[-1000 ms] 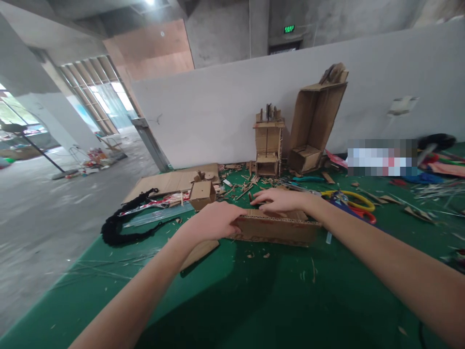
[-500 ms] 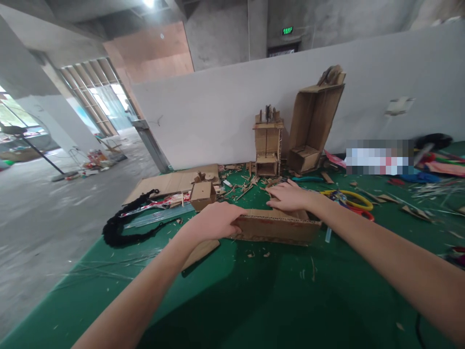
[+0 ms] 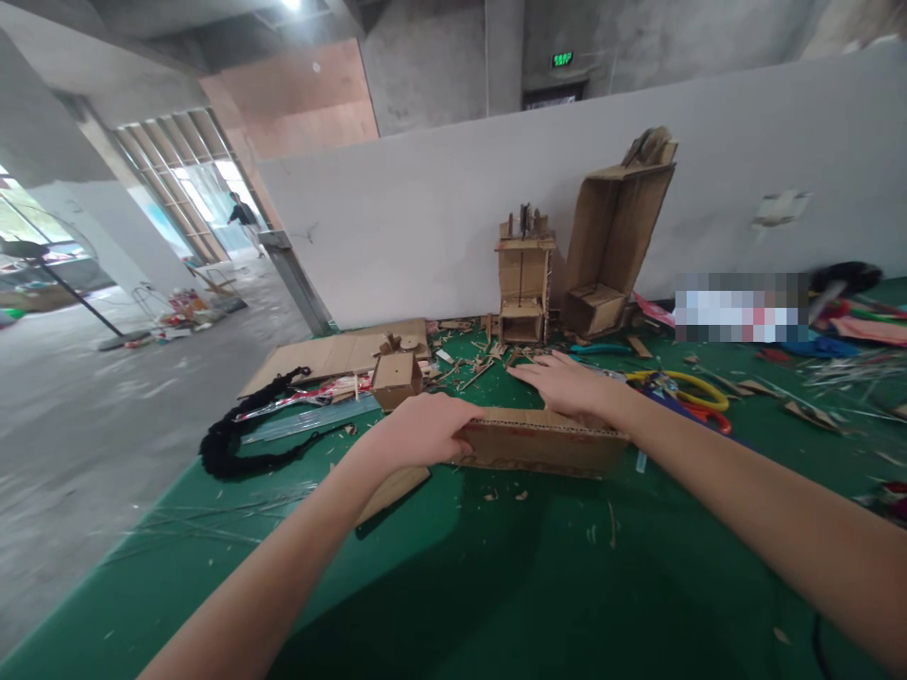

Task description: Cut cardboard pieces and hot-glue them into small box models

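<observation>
While the left hand (image 3: 418, 430) keeps a closed grip on the near-left end of the flat cardboard box (image 3: 542, 442) on the green tabletop (image 3: 496, 586), the right hand (image 3: 567, 385) lies open and flat over its far edge. Beyond stand a small cardboard cube (image 3: 395, 378) and a cardboard tower (image 3: 522, 283).

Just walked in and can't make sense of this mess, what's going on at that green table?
A person is working on a low cardboard box on the green table. Their left hand grips its left end; the right hand lies flat, fingers spread, over its far edge. Cardboard scraps, scissors and two cardboard models lie beyond.
</observation>
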The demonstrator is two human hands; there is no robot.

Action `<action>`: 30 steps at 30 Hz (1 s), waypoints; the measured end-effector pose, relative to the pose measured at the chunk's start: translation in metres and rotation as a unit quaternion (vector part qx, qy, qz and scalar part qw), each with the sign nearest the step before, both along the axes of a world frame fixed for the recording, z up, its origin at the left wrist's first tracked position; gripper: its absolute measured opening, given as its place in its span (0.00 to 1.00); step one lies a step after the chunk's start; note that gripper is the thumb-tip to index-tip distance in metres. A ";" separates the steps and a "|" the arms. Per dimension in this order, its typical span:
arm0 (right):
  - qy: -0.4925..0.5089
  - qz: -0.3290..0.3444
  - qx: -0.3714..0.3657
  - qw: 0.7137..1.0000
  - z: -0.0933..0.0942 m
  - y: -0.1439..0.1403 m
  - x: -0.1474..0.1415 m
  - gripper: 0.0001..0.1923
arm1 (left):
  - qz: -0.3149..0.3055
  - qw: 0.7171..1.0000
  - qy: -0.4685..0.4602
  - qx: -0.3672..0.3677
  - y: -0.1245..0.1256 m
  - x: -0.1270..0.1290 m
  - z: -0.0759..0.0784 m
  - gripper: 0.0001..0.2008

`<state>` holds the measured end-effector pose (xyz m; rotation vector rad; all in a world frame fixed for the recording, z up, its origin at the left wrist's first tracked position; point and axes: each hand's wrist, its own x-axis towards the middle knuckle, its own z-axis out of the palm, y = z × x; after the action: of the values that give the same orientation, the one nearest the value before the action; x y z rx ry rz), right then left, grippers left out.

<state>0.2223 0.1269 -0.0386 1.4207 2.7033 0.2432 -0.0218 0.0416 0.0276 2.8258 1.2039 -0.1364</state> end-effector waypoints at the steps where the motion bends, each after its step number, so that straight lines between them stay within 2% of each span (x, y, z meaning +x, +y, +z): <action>1: 0.000 0.002 0.011 1.000 0.002 0.000 0.003 0.43 | 0.000 1.000 0.001 0.000 0.000 0.000 0.000 0.12; 5: 0.014 0.011 0.053 0.998 0.011 -0.002 0.011 0.35 | 0.004 1.000 0.005 -0.003 0.001 0.000 0.001 0.12; 9: 0.029 0.004 0.051 0.998 0.019 0.000 0.015 0.23 | 0.011 1.000 0.010 -0.006 0.001 0.001 0.002 0.12; 15: 0.011 -0.005 0.015 1.000 0.022 -0.002 0.028 0.28 | 0.007 1.000 0.002 -0.006 -0.001 0.001 0.002 0.11; 21: 0.002 -0.047 0.078 0.996 0.014 -0.014 0.036 0.24 | 0.011 1.000 0.000 -0.004 -0.001 0.001 0.002 0.10; 25: 0.012 -0.054 0.093 0.994 0.018 -0.017 0.032 0.22 | 0.007 1.000 -0.002 -0.013 -0.003 0.003 0.005 0.10; 27: 0.021 -0.037 0.075 0.996 0.023 -0.017 0.029 0.22 | 0.005 1.000 0.001 -0.011 -0.003 0.003 0.005 0.09; 30: 0.028 0.003 0.004 1.000 0.032 -0.014 0.026 0.20 | -0.003 1.000 0.002 0.006 -0.003 0.001 0.004 0.09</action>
<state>0.2481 0.1128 -0.0064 1.4430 2.7542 0.2179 -0.0208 0.0383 0.0321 2.8415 1.2004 -0.1347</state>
